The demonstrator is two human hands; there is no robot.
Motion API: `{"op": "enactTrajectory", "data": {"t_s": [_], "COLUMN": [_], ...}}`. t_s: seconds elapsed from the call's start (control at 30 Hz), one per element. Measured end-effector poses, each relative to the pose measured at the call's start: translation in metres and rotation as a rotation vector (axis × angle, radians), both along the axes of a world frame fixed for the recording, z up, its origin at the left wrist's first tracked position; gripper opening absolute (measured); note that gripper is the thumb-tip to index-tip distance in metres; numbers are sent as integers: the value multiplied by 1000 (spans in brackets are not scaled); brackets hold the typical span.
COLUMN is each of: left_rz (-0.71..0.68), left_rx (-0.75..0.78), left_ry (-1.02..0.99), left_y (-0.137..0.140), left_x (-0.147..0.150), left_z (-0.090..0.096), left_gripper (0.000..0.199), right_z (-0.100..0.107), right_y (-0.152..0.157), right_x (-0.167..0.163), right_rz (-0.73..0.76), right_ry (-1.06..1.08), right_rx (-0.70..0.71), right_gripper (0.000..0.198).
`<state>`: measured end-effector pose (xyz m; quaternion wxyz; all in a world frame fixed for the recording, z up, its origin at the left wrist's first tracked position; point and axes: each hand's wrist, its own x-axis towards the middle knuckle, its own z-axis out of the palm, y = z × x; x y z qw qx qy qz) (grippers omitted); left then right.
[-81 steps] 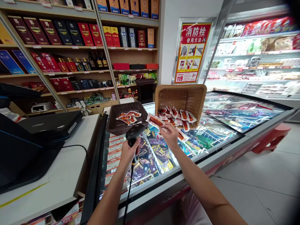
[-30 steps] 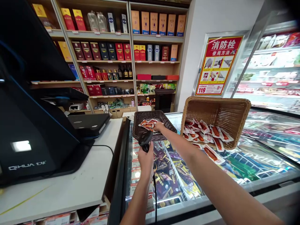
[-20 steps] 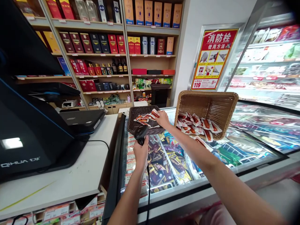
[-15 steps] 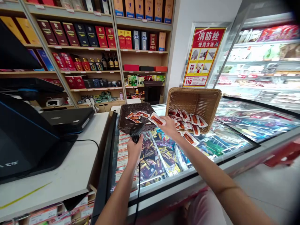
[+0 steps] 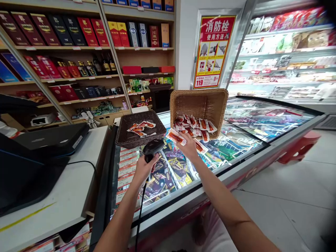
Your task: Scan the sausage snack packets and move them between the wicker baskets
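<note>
My left hand (image 5: 144, 169) is wrapped round the handle of a black barcode scanner (image 5: 153, 147), its cable hanging down. In my right hand (image 5: 189, 148) I grip a packaged sausage (image 5: 176, 137) in a clear and white wrapper, just right of the scanner head. Behind the scanner sits a dark brown woven basket (image 5: 122, 134) with several wrapped sausages (image 5: 141, 128) in it. A tan wicker basket (image 5: 198, 101), tilted towards me, holds many more sausage packs (image 5: 193, 124). One loose sausage pack (image 5: 201, 146) lies in front of it, partly behind my right wrist.
Both baskets rest on a glass-topped chest freezer (image 5: 183, 190) full of packaged goods. To the left is a white counter (image 5: 55, 196) with a black checkout machine (image 5: 21, 168). Shelves of boxes (image 5: 89, 31) stand behind, and a red stool (image 5: 299, 148) is at the right.
The view has swung to the right and down. The scanner head has turned towards the sausage pack in my right hand, and both hands keep their hold.
</note>
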<state>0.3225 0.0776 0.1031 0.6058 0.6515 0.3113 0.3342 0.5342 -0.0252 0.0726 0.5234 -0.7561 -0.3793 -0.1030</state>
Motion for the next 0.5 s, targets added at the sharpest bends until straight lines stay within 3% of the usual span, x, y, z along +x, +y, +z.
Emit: {"op": "enactTrajectory", "data": {"t_s": [0.13, 0.3, 0.4, 0.5], "left_rz": [-126, -79, -23, 64], "left_rx": [21, -26, -47, -86], "left_ry": [55, 45, 3, -56], "left_y": [1, 2, 7, 16], "left_x": [-2, -1, -1, -3], "left_z": [2, 0, 0, 2], "left_gripper": [50, 48, 49, 51], "right_z": [1, -4, -7, -12], "right_y": [-1, -1, -5, -10], "right_x": [0, 11, 22, 26], "right_rz": [2, -160, -295, -329], "right_ry": [-6, 43, 134, 145], "right_rx": [2, 5, -45, -103], "right_gripper": [49, 50, 37, 29]}}
